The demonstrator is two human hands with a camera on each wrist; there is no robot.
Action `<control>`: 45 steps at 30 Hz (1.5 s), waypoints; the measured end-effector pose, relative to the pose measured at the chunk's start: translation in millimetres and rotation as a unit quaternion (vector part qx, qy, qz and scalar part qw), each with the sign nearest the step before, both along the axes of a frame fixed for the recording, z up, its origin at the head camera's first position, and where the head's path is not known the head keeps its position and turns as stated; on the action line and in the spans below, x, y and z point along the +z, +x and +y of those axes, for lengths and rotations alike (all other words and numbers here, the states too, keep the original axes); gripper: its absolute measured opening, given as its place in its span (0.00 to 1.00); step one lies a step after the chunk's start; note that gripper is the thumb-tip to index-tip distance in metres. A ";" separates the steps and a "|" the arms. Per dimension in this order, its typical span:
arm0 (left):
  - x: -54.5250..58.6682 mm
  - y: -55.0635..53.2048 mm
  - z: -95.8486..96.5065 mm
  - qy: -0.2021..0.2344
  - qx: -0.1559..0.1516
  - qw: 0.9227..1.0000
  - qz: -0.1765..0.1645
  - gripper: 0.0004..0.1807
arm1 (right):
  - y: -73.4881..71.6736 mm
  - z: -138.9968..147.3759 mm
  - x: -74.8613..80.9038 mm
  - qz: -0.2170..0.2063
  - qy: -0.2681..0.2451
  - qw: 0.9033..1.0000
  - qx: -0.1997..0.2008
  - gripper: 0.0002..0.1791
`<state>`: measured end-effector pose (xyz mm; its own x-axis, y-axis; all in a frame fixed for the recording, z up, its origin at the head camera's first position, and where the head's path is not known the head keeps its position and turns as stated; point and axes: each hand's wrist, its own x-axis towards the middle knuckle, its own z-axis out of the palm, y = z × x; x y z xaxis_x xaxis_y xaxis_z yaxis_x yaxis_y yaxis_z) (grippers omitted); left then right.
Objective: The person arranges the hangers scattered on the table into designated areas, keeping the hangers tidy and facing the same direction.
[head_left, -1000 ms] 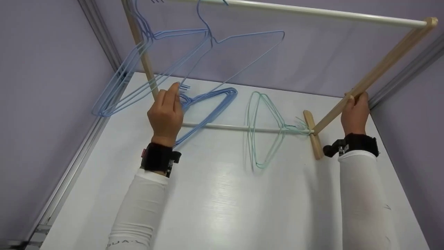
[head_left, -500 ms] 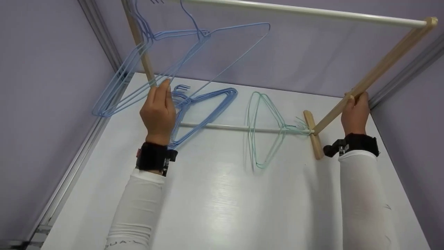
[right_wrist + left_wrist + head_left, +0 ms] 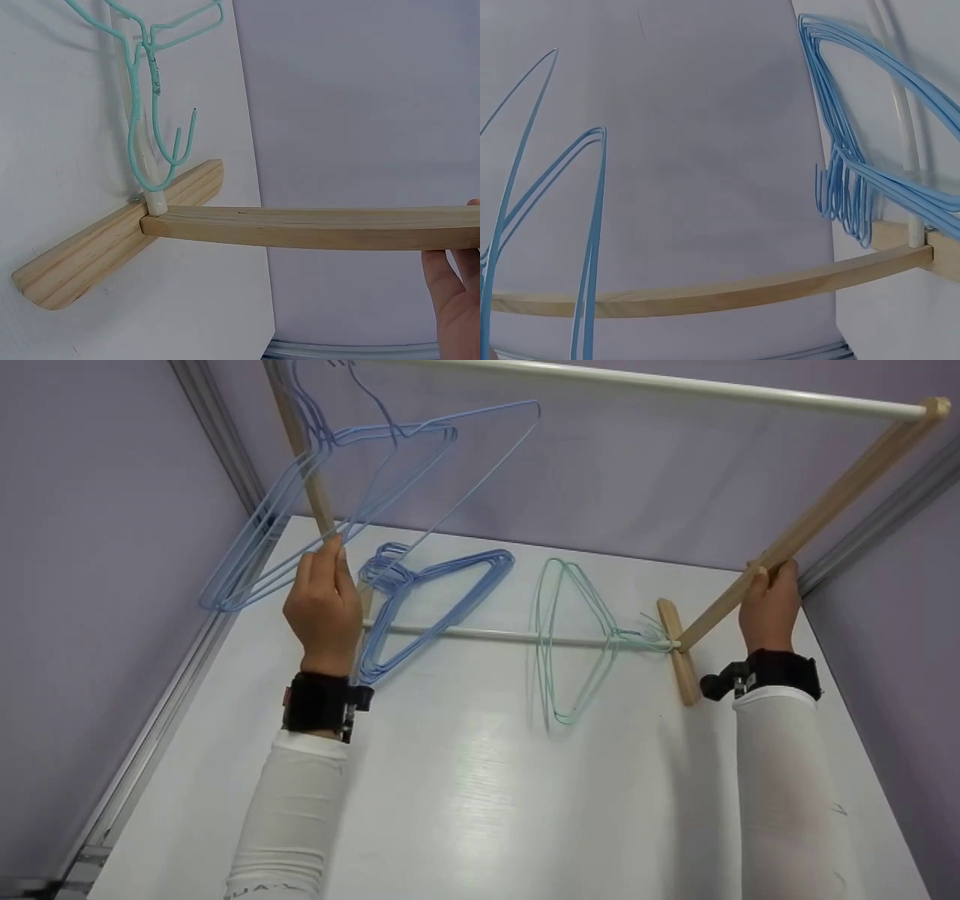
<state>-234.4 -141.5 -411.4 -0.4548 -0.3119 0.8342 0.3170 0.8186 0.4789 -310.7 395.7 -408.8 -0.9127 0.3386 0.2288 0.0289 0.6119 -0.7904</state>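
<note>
My left hand pinches the lower corner of a blue wire hanger, whose hook reaches up to the rack's top rod at the frame edge. To its left, several blue hangers hang from the same rod. In the left wrist view, thin blue wires rise along the left, while only a sliver of that hand shows. My right hand grips the rack's right wooden upright; in the right wrist view the fingers wrap under this post.
A stack of blue hangers lies on the white table over the lower rod. Mint-green hangers lie near the rack's right foot. Pale walls with metal rails enclose the table.
My left hand has moved left, sliding the held hanger along the rod toward the hanging group. The right hand stays on the upright.
</note>
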 end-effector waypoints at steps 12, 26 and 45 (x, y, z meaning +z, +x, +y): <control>-0.3 2.8 -18.6 0.012 0.025 1.000 -0.009 0.13 | -1.2 0.6 -0.5 -0.001 -0.006 1.000 -0.002 0.25; -2.2 5.5 -29.7 0.005 0.040 0.999 -0.017 0.13 | 0.5 0.1 -1.8 0.008 0.001 1.000 0.002 0.25; 5.9 8.7 -42.4 0.024 0.016 0.999 -0.023 0.14 | -2.0 0.6 -0.4 0.005 0.001 1.000 0.001 0.24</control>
